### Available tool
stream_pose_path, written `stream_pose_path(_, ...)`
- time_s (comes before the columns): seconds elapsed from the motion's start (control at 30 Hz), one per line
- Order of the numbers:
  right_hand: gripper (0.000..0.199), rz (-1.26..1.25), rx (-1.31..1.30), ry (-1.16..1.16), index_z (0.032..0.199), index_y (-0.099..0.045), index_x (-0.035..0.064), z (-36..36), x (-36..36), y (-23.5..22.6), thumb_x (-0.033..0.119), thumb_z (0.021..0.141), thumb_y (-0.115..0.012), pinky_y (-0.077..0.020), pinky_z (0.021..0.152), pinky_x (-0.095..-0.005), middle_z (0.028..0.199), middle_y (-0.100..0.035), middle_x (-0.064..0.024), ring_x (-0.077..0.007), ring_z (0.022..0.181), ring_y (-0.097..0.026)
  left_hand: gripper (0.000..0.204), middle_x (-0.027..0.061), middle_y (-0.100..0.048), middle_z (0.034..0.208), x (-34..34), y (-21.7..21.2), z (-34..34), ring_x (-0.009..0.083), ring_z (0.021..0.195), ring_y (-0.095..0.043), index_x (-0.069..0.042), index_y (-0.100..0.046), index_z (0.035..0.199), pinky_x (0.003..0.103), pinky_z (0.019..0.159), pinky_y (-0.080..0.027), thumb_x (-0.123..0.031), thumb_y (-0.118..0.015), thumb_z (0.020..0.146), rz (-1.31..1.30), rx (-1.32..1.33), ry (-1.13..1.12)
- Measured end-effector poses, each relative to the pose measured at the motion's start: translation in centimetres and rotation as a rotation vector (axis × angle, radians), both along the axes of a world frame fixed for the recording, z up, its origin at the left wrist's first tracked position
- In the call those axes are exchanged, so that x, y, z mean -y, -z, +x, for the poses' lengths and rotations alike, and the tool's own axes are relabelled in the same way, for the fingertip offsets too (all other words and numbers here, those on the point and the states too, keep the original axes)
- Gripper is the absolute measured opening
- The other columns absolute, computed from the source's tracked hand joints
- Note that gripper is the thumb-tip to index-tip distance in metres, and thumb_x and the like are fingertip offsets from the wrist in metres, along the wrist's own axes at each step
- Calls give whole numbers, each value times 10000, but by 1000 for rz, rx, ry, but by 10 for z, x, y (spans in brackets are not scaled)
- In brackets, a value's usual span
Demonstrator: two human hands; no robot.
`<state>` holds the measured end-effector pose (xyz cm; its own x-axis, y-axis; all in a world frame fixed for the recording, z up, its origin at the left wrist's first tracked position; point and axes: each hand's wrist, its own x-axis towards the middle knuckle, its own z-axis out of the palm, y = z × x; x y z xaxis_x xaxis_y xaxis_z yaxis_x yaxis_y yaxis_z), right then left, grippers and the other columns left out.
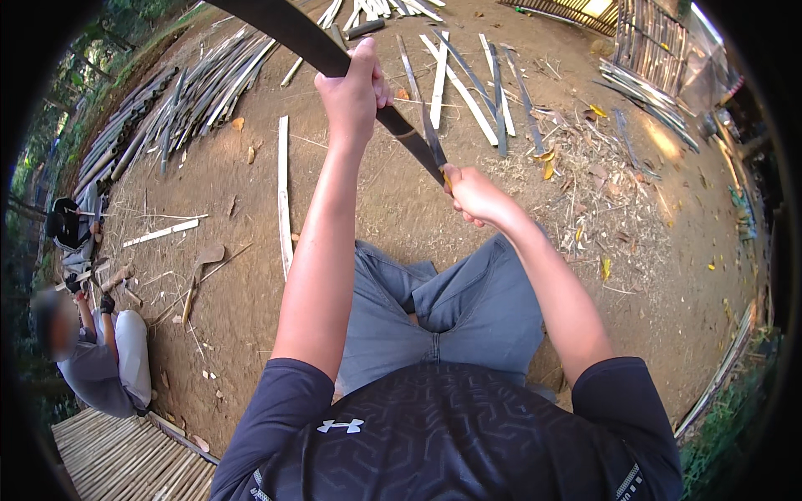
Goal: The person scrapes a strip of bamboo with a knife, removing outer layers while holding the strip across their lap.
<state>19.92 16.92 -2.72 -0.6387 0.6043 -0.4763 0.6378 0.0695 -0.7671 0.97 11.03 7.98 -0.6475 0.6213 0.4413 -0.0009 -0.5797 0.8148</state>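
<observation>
My left hand [353, 93] is wrapped around a long dark bamboo strip [284, 32] that runs from the top left down toward my lap. My right hand [473, 194] grips a knife whose blade [432, 144] lies along the strip's lower end, just above that fist. Both arms are stretched out in front of me over my grey-blue shorts [451, 305].
Bare dirt ground lies all around. Split bamboo strips [468, 79] lie ahead, a larger pile [188, 96] at the far left, one long strip [284, 196] beside my left arm. Shavings [585, 175] scatter at the right. Another person [100, 355] sits at the lower left by a bamboo platform [125, 459].
</observation>
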Motion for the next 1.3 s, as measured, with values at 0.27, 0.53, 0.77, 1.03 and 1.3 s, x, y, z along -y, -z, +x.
stream_pose_path(0.27,596,18,62,14,848,-595,-52,-8,0,34,419,1066,-301,-432,441,-394,508,-495,-81,-229,404,-514,353,-9,-358,498,5,10,-28,112,406,-354,-89,-448,669,297,452,-364,-238,-604,948,8,40,6)
stream_pose_path(0.53,588,13,135,62,1082,-603,-112,-10,-4,67,383,1068,-287,-507,674,-496,741,-665,-229,-366,648,-656,362,-28,-324,498,8,7,-40,104,411,-338,-113,-416,662,291,447,-339,-249,-600,942,-30,89,-41)
stream_pose_path(0.77,437,276,94,-15,1158,-587,-85,-24,2,100,275,1055,-361,-553,742,-471,940,-671,-302,-400,867,-691,356,-16,-337,493,2,15,-47,108,399,-336,-111,-425,667,297,440,-345,-255,-588,950,6,121,-46)
stream_pose_path(1.03,488,159,-10,74,1210,-499,-131,-22,16,106,308,1070,-339,-540,744,-501,910,-646,-344,-435,880,-684,352,-30,-320,501,11,22,-57,96,410,-297,-128,-422,682,283,448,-330,-287,-564,963,-26,109,-49)
stream_pose_path(1.3,464,153,8,94,1089,-570,-105,-17,-10,161,313,1066,-371,-529,680,-462,817,-655,-280,-396,747,-678,354,-44,-309,485,2,18,-55,90,387,-301,-143,-417,648,272,427,-315,-261,-567,946,-18,167,-8)
